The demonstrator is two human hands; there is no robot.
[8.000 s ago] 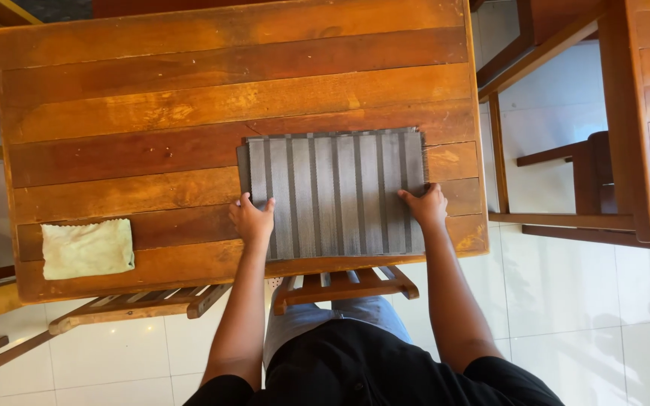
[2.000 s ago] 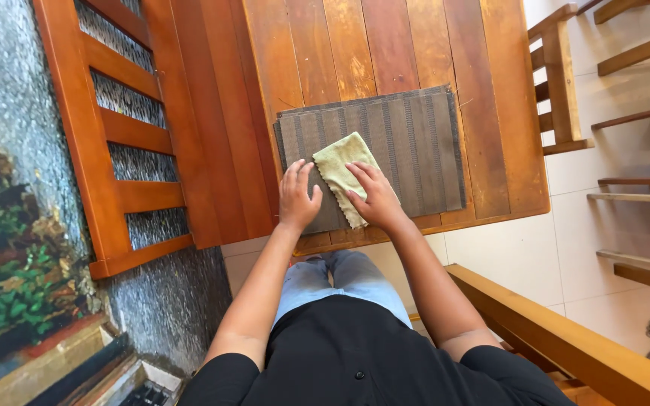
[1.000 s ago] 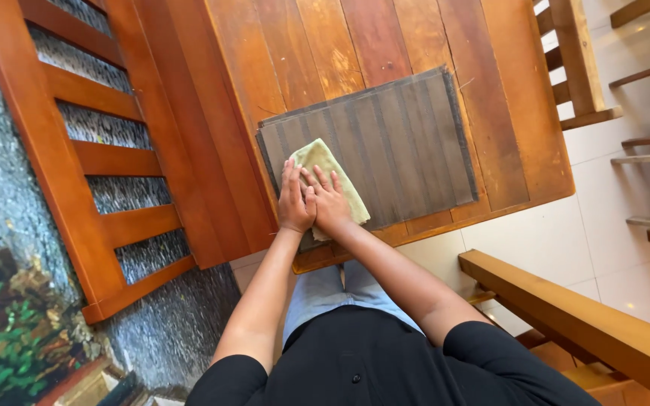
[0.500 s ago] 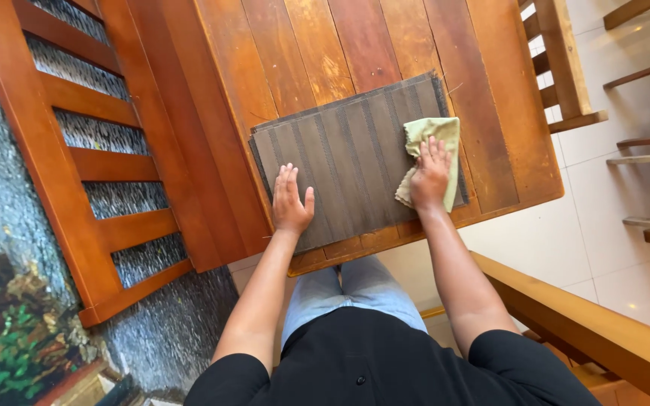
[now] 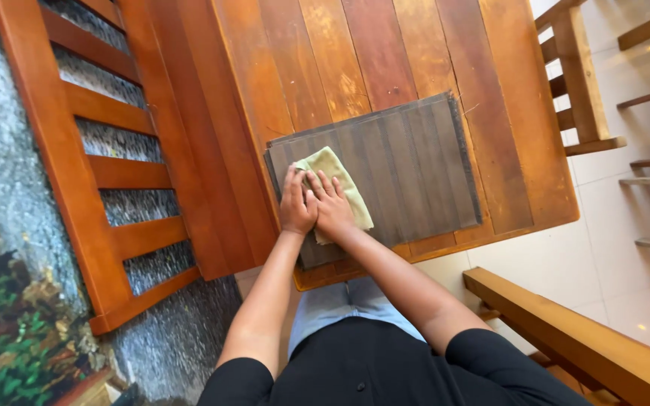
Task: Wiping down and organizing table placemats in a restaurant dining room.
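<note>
Your left hand (image 5: 297,204) is flat on the near-left corner of the grey ribbed placemat (image 5: 400,169), gripping nothing, and your right hand (image 5: 332,207) presses open-palmed on the yellow-green cloth (image 5: 340,184) right beside it. Looks like you're mid-wipe, with the far and right side probably left. The mat's long axis runs left-right along the wooden table (image 5: 385,68) edge, tilted slightly; the cloth angles away leftward.

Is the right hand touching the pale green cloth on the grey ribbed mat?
Touching. The head view shows the right hand pressed flat on the pale green cloth, fingers overlapping it.
</note>
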